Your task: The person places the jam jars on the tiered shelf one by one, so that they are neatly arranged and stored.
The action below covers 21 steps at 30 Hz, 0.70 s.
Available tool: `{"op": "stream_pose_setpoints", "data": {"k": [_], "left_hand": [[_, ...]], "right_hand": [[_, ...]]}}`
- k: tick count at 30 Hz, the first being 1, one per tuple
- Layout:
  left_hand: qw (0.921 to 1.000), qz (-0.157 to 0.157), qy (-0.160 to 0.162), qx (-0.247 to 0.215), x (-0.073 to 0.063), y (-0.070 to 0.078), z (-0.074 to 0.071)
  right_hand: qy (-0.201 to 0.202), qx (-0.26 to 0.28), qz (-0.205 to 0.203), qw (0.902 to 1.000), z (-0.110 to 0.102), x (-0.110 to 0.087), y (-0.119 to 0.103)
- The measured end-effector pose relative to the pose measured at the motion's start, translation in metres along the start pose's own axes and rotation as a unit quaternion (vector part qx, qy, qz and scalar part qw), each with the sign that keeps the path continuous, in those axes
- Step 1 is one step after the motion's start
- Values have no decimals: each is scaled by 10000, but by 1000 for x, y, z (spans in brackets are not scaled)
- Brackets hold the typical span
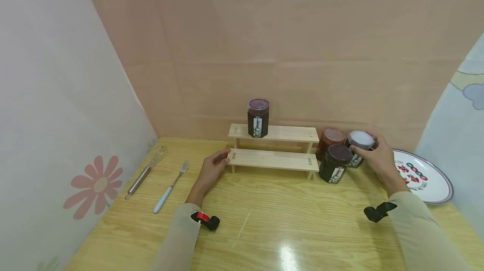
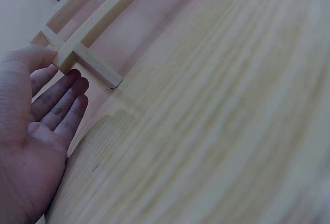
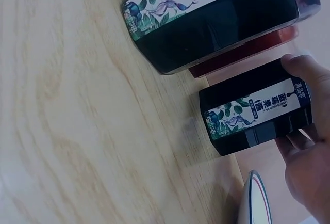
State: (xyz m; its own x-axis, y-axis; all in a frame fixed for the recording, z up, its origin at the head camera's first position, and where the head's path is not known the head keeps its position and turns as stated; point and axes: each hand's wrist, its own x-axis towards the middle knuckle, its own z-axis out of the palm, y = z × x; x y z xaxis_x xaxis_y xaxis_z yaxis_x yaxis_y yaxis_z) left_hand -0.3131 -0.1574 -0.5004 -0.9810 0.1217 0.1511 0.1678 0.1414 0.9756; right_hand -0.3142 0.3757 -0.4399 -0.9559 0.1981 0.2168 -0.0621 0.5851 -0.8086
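Note:
My right hand (image 1: 381, 161) grips a dark jam jar (image 1: 356, 161) with a pale lid, thumb and fingers around its upper part. In the right wrist view that jar (image 3: 258, 113) shows a white label with leaves and berries, its base close over the table. My left hand (image 1: 211, 170) pinches the left end of a two-tier wooden shelf's lower board (image 1: 272, 158), other fingers extended below it in the left wrist view. Beside the shelf's right end stand a dark jar (image 1: 334, 166) and a reddish jar (image 1: 330, 140). Another dark jar (image 1: 258, 117) sits upright on the upper board (image 1: 287, 132).
An oval white plate (image 1: 435, 187) with red characters lies at the right, by my right forearm. On the left side of the wooden table (image 1: 287, 224) are a whisk (image 1: 145, 172) and a fork (image 1: 170, 188). A pinkish backdrop (image 1: 280, 44) rises behind the shelf.

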Motion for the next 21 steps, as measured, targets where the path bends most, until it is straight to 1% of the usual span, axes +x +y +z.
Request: {"op": "stream_pose_setpoints", "data": {"k": [4, 9, 14, 21], "left_hand": [[10000, 40, -21, 0, 0, 1, 0], [9999, 110, -69, -8, -1, 3, 2], [9999, 58, -60, 65, 0, 2, 2], [9999, 38, 11, 157, 0, -1, 0]], "right_hand": [[-35, 53, 173, 9998, 0, -1, -2], [65, -95, 283, 9995, -4, -6, -2], [140, -219, 252, 9993, -5, -9, -2], [261, -332, 166, 9990, -9, -13, -10]]}}
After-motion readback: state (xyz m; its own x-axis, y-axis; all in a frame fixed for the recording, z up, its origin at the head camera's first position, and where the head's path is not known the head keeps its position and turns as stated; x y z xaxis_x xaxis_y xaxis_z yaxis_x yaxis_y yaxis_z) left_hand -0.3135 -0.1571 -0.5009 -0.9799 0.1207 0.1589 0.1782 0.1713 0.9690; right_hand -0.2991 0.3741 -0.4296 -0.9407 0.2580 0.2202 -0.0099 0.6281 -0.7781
